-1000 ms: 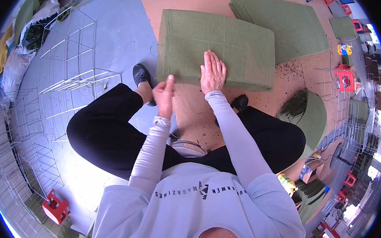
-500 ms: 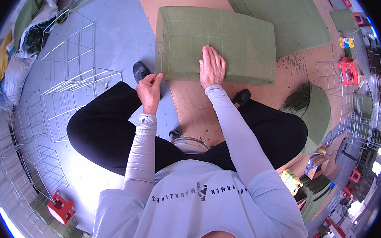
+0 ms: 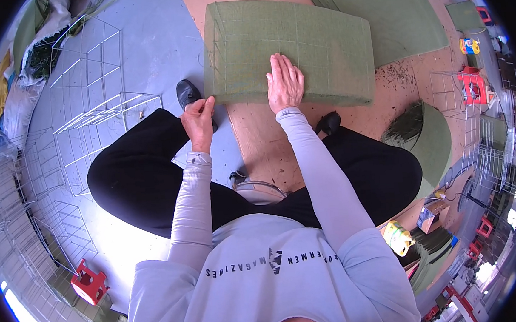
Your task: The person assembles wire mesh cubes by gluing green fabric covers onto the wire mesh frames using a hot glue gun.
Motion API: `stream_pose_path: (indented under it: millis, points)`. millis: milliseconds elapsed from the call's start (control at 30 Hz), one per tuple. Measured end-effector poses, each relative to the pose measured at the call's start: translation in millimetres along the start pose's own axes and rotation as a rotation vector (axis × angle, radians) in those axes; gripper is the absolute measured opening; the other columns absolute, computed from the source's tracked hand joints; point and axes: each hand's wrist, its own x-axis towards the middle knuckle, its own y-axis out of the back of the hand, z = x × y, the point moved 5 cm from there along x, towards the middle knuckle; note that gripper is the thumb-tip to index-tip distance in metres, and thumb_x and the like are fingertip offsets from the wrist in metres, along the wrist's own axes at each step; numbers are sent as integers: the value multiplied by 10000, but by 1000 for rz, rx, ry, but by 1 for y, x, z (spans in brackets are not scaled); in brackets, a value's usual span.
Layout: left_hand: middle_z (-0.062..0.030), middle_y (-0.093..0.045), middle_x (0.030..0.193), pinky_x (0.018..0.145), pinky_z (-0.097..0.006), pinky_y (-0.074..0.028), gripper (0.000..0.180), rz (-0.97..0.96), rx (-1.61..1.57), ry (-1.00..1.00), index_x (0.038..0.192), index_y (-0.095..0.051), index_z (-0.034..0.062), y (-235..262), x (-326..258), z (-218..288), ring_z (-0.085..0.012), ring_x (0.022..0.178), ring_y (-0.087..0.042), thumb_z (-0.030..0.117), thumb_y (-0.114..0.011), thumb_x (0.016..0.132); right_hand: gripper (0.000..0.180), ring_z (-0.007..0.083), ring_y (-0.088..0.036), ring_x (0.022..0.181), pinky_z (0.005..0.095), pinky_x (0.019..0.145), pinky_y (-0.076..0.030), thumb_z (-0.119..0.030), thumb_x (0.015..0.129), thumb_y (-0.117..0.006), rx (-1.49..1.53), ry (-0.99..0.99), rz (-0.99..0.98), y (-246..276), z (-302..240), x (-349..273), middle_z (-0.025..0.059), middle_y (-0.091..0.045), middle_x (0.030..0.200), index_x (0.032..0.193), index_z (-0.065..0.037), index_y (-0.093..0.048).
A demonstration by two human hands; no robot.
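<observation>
Nearer than the fingers, dark lettering is crossing a pale shirt. The left hand is resting its curled fingers, thumb and forefinger close, at the near-left corner of a green cloth-covered wire frame, any grip unclear. The right hand, fingers straight and gripping nothing, is lying flat on top, where even pressure would likely be keeping it steady. Beyond those fingertips, green sheets are lying.

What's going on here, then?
A person has both hands at a green mesh-covered wire frame. The right hand lies flat on it; the left hand has its fingertips at the near left corner, though whether they pinch the mesh is hard to tell. Flat green sheets lie beyond to the right; bare wire frames are to the left.
</observation>
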Motion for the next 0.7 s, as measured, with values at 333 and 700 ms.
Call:
stream_pose_path:
  millis: [333,700]
  points:
    - [-80,-601,609,594,-329,-436,249,45,-14,-90,744,-678,17,-6,2,-12,-178,590,-574,260,-692,797,565,243,-433,1246,430,1002,-324,-174,818,-634,-6,9,7,1,0,-1,91,-489,1333,1331,-76,-418]
    - [-3,-634,809,655,-224,-410,242,-41,-351,-25,865,-679,-36,-15,4,-21,-62,722,-531,205,-654,864,588,254,-431,1250,428,1008,-323,-171,808,-637,-4,22,-13,1,0,-1,102,-479,1342,1340,-61,-411]
